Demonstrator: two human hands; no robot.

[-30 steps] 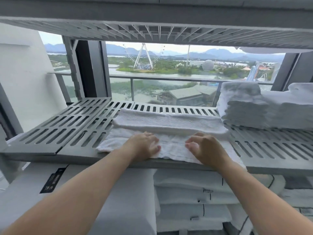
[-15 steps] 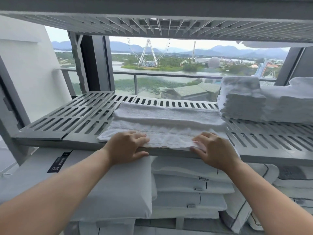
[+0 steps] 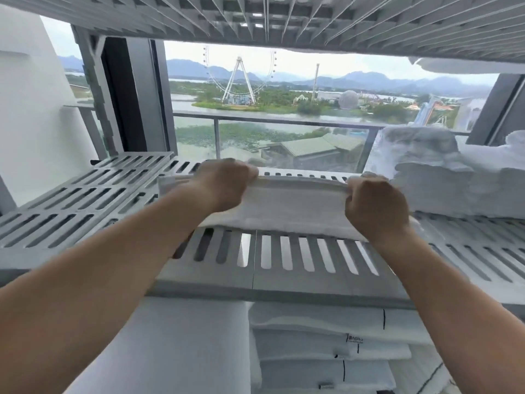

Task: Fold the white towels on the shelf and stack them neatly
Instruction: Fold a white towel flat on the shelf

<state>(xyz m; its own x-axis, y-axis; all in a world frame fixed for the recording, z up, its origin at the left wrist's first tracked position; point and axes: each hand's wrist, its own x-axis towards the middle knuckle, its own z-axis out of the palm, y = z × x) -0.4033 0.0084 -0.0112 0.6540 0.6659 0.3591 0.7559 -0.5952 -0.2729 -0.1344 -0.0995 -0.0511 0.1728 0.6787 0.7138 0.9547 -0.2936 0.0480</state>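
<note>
Towel [image 3: 292, 203] edge now lifted off shelf [image 3: 284, 260]; left hand [image 3: 224, 186], right hand [image 3: 375, 206] apparently gripping.

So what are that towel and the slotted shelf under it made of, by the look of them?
The towel looks like white cotton terry: matte, fuzzy at the edge, bending softly where the left hand and right hand grip it. The shelf seems grey moulded plastic, possibly painted metal: smooth, matte, evenly slotted.
</note>
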